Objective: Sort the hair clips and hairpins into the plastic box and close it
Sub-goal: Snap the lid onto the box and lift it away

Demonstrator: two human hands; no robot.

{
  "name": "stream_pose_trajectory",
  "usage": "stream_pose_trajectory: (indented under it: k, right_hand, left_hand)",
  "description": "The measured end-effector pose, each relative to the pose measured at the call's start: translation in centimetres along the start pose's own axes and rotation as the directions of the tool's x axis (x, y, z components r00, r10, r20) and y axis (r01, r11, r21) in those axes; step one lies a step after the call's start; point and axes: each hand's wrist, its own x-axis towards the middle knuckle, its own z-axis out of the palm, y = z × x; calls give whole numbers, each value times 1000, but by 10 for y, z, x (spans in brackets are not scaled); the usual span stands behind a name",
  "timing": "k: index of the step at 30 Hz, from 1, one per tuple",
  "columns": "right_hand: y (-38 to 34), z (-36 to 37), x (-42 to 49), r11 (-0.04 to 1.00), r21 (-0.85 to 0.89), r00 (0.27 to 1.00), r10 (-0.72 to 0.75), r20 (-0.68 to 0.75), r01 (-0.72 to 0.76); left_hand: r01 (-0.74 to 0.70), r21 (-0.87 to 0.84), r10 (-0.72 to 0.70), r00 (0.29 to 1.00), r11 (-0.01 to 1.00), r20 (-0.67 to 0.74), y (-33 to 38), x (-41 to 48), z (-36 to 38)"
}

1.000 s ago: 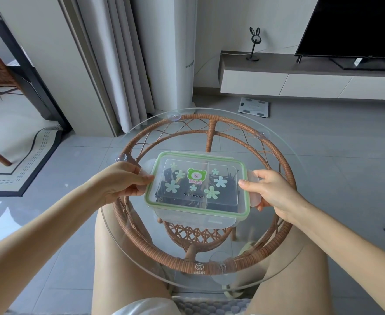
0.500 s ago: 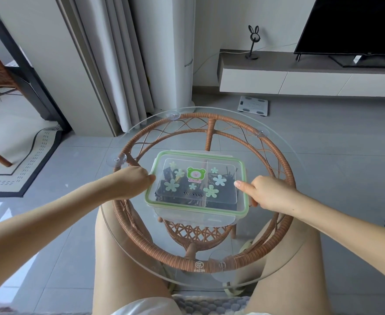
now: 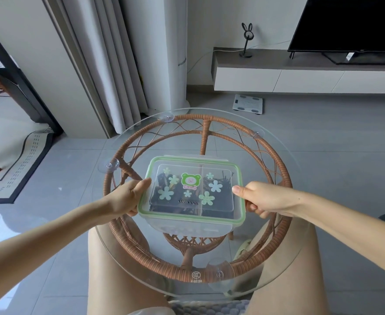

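A clear plastic box (image 3: 192, 220) with a green-rimmed lid, flower stickers and a bear sticker sits in the middle of a round glass table (image 3: 250, 289). Dark hair clips and hairpins (image 3: 223, 180) show through the lid, in two compartments. My left hand (image 3: 127, 196) grips the box's left side, thumb on the lid's edge. My right hand (image 3: 262, 197) grips the right side, thumb on the lid and fingers curled under the rim. The side latches are hidden under my hands.
The glass top rests on a woven rattan frame (image 3: 275, 164) with suction cups. My knees are under the near edge. On the floor beyond lie a bathroom scale (image 3: 247, 103) and a rug (image 3: 16, 169); a TV cabinet (image 3: 300, 73) stands at the back right.
Both hands have pressed the side flaps down against the box and now clasp its two sides. The box looks slightly nearer to me than a second ago.
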Motion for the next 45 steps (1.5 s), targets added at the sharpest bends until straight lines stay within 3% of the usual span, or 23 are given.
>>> stream_pose_trajectory:
  k: [2,5,7,10,11,12,13,14,15,16,17,20,23,25,29,34,37,40,42,45]
  right_hand:
    - [0,4,-4,999,26,999,-19,-30,20]
    - [-4,24,-15,997,78,998,-6,-60,10]
    - [-10,40,-24,995,98,999,36,6,-36]
    - [-32,47,-34,992,-124,985,48,165,-28]
    - [-41,43,-34,978,-210,995,8,96,13]
    - [-48,35,-30,948,-318,995,-61,-75,34]
    - [-52,25,-25,895,-445,939,-167,-300,17]
    - [-55,16,-21,829,-556,831,-271,-486,-56]
    - [-55,9,-17,767,-628,750,-338,-569,-131]
    - [-52,5,-13,723,-671,735,-362,-573,-167]
    - [-47,5,-8,692,-702,764,-359,-537,-168]
    - [-23,23,7,688,-720,813,-367,-453,-90]
    - [-13,32,10,741,-671,794,-395,-463,-22]
    - [-12,29,14,788,-615,817,-369,-443,23]
    - [-9,29,16,889,-442,876,-303,-376,118]
    - [1,38,16,964,-104,890,-267,-371,246]
    - [1,38,15,958,-33,884,-274,-378,283]
    - [-3,38,13,963,-95,883,-270,-384,253]
    - [-4,42,9,970,-143,893,-239,-381,199]
    - [-3,53,1,979,-64,911,-202,-360,192]
  left_hand:
    - [-24,88,28,999,996,-44,-2,3,0]
    - [-59,378,103,990,924,-97,10,20,-12]
    - [-78,508,143,986,858,-90,29,40,-22]
    - [-75,714,269,949,696,-162,68,68,-20]
    - [-45,773,348,908,633,-232,80,75,-17]
    - [-6,805,415,859,594,-300,89,78,-12]
    - [19,806,458,815,591,-355,96,78,-8]
    - [21,791,483,781,611,-395,101,72,-3]
    - [20,774,498,755,633,-427,100,64,1]
    - [41,775,497,746,631,-444,95,55,5]
    - [76,795,483,758,602,-439,86,45,7]
    - [153,840,345,862,521,-371,54,9,19]
    - [62,724,197,943,687,-268,39,-6,32]
    - [11,623,166,960,782,-226,38,-3,35]
    - [-38,479,167,959,877,-229,35,6,33]
    - [-74,204,125,960,976,-251,30,12,35]
    - [-73,-8,68,961,997,-268,29,8,39]
    - [-40,-100,6,949,994,-314,31,3,44]
    - [32,-70,-53,941,997,-333,33,1,45]
    - [144,33,-122,920,989,-374,38,-3,45]
